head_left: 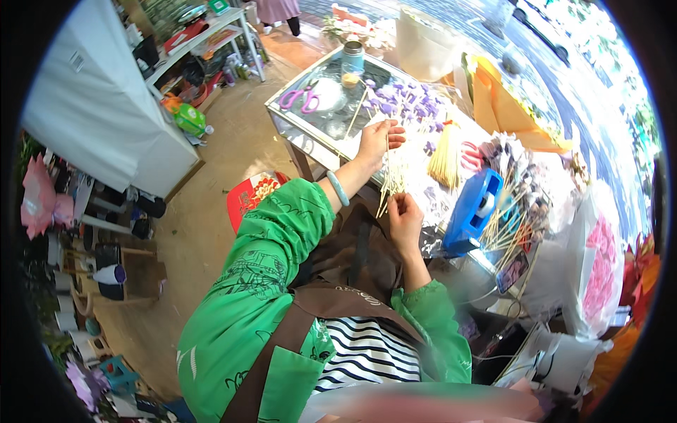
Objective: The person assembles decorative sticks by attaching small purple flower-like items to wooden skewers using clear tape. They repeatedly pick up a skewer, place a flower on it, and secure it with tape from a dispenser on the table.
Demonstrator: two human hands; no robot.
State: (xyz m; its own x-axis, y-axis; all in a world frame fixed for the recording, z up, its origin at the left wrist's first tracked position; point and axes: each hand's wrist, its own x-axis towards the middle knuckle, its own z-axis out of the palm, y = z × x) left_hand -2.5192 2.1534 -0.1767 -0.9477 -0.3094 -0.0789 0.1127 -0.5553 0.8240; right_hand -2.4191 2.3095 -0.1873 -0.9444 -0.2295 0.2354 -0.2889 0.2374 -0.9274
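Observation:
My left hand, a pale green bangle on its wrist, is over the near edge of the glass-topped table. A thin bamboo stick runs down from between its thumb and curled fingers. Nearer to me, my right hand is closed, thumb against fingers, at the lower ends of several thin bamboo sticks. How many it grips cannot be made out. Beyond my hands lie small purple flowers on sticks. To their right is a bundle of bare sticks with an orange tie on top.
A blue tape dispenser stands right of my right hand, near red-handled scissors. Purple scissors and a bottle are at the table's far left. Orange wrapping paper rises behind. A red stool stands left.

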